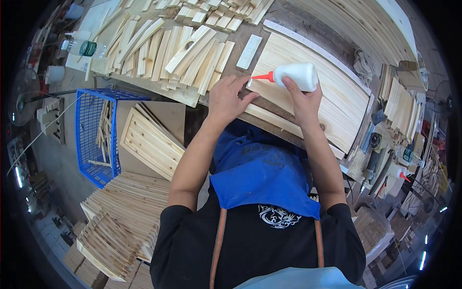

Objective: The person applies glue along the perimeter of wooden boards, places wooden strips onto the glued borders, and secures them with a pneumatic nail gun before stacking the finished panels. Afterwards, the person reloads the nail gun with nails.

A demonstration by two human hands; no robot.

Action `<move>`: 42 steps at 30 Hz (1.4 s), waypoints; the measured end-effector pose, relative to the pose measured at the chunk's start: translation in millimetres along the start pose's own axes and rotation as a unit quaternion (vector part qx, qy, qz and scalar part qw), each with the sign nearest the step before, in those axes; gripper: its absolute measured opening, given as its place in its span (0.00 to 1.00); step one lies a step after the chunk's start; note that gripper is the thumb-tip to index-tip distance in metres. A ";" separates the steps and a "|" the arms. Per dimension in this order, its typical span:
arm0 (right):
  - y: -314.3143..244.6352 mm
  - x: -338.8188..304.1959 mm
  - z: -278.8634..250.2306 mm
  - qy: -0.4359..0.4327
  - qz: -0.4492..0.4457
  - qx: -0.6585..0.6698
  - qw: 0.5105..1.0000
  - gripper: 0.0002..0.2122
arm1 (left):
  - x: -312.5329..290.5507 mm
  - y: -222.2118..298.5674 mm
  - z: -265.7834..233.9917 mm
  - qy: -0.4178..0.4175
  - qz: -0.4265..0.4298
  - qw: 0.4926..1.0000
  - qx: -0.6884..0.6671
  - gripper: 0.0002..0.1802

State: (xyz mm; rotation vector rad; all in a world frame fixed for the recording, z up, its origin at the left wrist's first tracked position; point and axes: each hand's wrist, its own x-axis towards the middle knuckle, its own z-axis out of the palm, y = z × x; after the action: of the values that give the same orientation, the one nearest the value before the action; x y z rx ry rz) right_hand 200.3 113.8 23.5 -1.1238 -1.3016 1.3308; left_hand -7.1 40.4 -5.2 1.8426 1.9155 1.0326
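My right hand is wrapped round a white squeeze bottle with a red nozzle, held tilted onto its side. The nozzle points left, its tip close to the fingertips of my left hand. The left fingers and thumb curl toward each other over the bench edge. A small white bit shows between them under the nozzle; what they hold is too small to make out. Below and right of the bottle lies a wide pale wood panel, with a narrow wood strip along its near side.
Many loose wood strips cover the bench at the left. A short pale board lies beyond my left hand. On the left stand a blue plastic crate, wood panels and stacked slatted pieces. Another red-nozzled bottle is at right.
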 end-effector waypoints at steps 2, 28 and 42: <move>1.3 8.3 -1.6 0.010 -0.005 0.001 1.000 0.24 | 1.6 1.3 1.1 0.008 0.004 1.000 -0.002 0.27; -0.6 117.2 -31.7 0.089 -0.033 -0.017 0.995 0.21 | 24.6 16.9 5.3 -0.016 -0.009 1.000 0.012 0.27; -6.9 147.2 -63.5 0.103 -0.068 -0.008 0.992 0.26 | 34.1 31.4 12.9 -0.018 -0.008 1.000 0.007 0.27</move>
State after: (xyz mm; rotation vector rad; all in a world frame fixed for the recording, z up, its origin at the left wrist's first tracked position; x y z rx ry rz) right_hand 241.4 268.9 28.7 -1.1311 -1.2165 1.0766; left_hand 19.9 74.4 15.6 1.8384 1.9185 0.9761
